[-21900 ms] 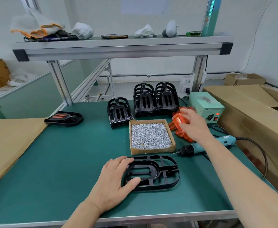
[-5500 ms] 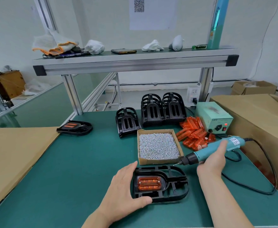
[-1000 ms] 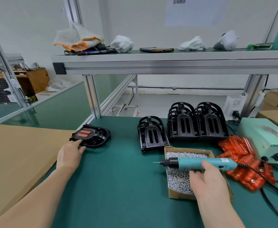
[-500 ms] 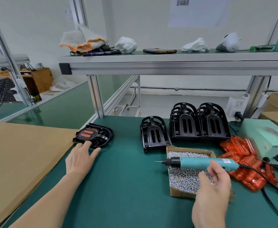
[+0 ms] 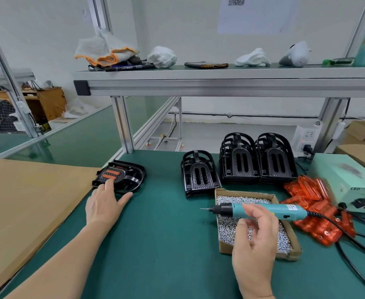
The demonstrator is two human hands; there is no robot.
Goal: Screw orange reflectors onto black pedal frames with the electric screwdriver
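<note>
Left hand [image 5: 105,207], fingers flat, touches the reflector-fitted pedal frame [image 5: 127,180] — apparently setting it aside; right hand [image 5: 255,240] grasps the electric screwdriver [image 5: 289,212] over the screw box [image 5: 244,192], handy for reloading.

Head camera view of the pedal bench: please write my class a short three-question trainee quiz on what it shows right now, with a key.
1. True or false: the right hand grips the electric screwdriver with its bit pointing to the person's left.
2. The left hand touches, with a straight fingertip: A) the finished pedal beside the cardboard sheet; B) a stack of empty frames; C) the power box.
3. Fill in: the loose orange reflectors lie on the ___ side of the box of screws.

Key: 1 true; 2 A; 3 right.
</note>
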